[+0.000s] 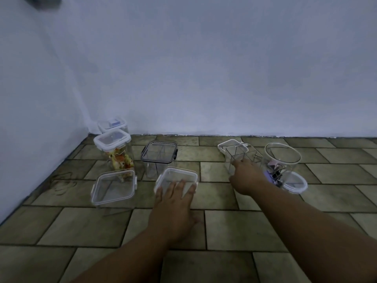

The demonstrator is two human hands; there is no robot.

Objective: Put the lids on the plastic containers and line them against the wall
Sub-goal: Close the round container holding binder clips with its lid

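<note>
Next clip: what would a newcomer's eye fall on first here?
Two bare arms stretch over the tiled floor: the left hand lies flat on a lidded clear container in the middle, while the right hand reaches a lidless square container further right. Next comes the lidded jar with colourful contents near the left corner.

The olive-brown tiled floor (234, 227) bears a dark scrawl (63, 182) at left, and a blurred dark shape (42, 1) sits top left.
</note>
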